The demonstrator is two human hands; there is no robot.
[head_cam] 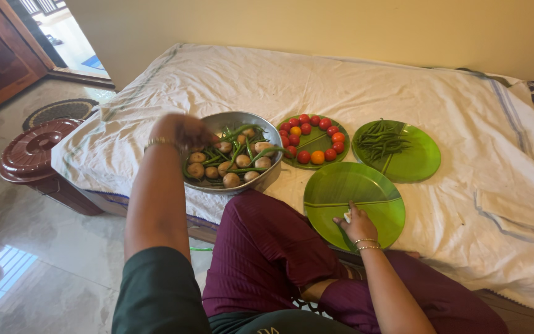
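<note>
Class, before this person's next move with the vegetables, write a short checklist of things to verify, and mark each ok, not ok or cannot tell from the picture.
1. Left hand over the metal bowl: ok, it hovers at the rim.
2. Left hand holding something: cannot tell, it is blurred.
3. Right hand on the near plate: ok, it rests on the near edge.
4. Near plate has free space: ok, only a small pale scrap by the fingers.
5. Tomatoes and chillies kept apart: ok, each on its own green plate.
6. Bowl sorted: not ok, potatoes and green chillies lie mixed.
</note>
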